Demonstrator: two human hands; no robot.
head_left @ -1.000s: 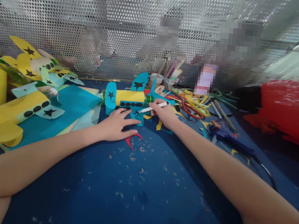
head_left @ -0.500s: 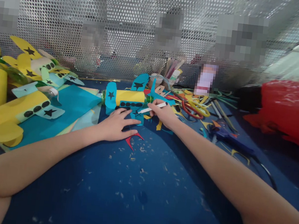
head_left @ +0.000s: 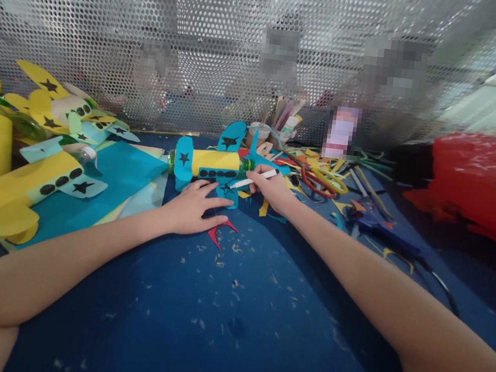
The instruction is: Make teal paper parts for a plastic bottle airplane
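Observation:
A toy plane [head_left: 216,161], made from a green bottle wrapped in yellow paper with blue wings, lies across the table in front of me. Black stars mark its wings and tail, and a row of black ovals runs along its side. My right hand [head_left: 270,187] is closed around a white marker [head_left: 255,178], whose tip meets the star on the near blue wing [head_left: 228,193]. My left hand [head_left: 196,207] lies with fingers spread, its fingertips at that wing's left edge. Under its thumb sits a red paper scrap [head_left: 215,239].
Finished-looking yellow planes [head_left: 58,179] crowd the left, over blue paper sheets [head_left: 136,167]. Scissors [head_left: 320,182], paper scraps and a dark blue glue gun [head_left: 381,231] lie to the right. A red plastic bag [head_left: 485,183] stands farther right. Behind is a perforated metal screen [head_left: 219,45].
The marker and both hands are almost where they were. The marker's tip has shifted only very slightly at the star; the plane has stayed in place.

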